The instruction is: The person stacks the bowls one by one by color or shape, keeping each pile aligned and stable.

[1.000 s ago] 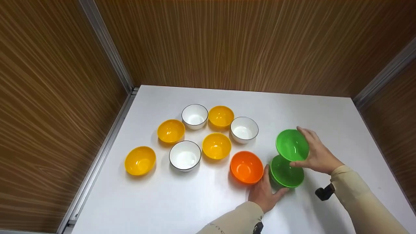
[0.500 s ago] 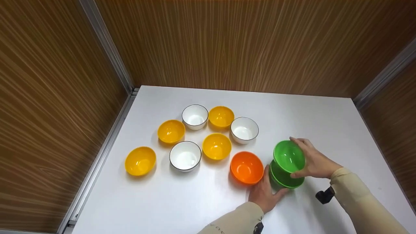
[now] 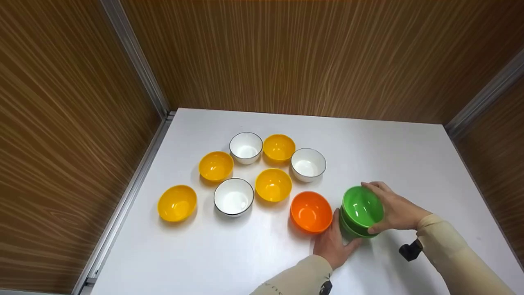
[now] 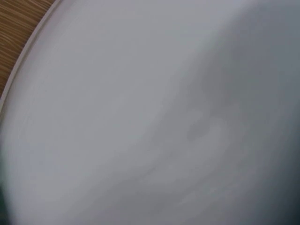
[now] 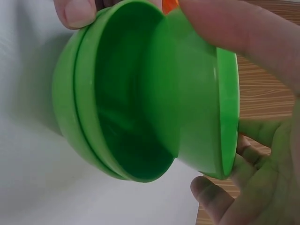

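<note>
My right hand holds a green bowl by its rim, thumb at the near side and fingers at the far side. Below it are two nested green bowls, and the held bowl's base dips into the upper one's mouth in the right wrist view. My left hand grips this lower pair from the left and front, its fingers along the side and the thumb at the near edge. An orange bowl stands just left of my left fingers. The left wrist view shows only a blurred white surface.
Left of the orange bowl, several yellow bowls and three white bowls with dark rims stand upright on the white table. Wood-grain panels enclose the table at the back and sides.
My right hand has brought its green bowl down and toward me, from behind the lower green bowls to over their opening. My left hand and the other bowls have stayed in place.
</note>
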Available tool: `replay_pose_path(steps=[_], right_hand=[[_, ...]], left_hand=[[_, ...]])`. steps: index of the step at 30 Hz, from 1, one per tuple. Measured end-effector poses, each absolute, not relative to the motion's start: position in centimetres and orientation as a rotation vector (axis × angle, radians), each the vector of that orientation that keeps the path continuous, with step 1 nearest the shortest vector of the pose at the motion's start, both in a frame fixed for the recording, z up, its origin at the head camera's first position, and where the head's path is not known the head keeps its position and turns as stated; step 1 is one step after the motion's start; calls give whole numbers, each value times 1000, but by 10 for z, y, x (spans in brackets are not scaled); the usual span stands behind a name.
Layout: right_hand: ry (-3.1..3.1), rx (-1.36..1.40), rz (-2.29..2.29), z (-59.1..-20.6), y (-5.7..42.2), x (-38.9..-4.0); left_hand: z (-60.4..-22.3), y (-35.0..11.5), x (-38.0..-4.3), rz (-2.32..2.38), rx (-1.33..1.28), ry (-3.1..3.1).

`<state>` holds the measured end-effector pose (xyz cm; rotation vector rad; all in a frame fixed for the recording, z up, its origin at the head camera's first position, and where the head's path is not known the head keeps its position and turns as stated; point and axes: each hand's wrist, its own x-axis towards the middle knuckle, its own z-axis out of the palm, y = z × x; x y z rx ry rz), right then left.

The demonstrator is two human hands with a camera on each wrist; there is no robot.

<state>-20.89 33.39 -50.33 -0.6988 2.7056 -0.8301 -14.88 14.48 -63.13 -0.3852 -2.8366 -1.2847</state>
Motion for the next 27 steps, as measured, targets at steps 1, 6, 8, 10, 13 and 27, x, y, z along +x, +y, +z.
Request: replay_pose_path(steps=[1, 6, 8, 10, 13, 27], right_hand=[[2706, -705, -826, -504, 334, -209], [2705, -733, -813, -506, 335, -208], [2700, -737, -819, -506, 335, -207], [2696, -737, -830, -507, 336, -207], [2693, -734, -842, -508, 337, -206], [2698, -742, -869, -518, 338, -204]], left_hand=[[-631, 145, -149, -1285, -384, -2839], [-631, 145, -148, -1278, -379, -2848], [-630, 145, -148, -1273, -376, -2847], [-631, 145, -148, -1266, -375, -2842], [-631, 145, -148, -1260, -373, -2837], [-632, 145, -149, -1300, -372, -2845]])
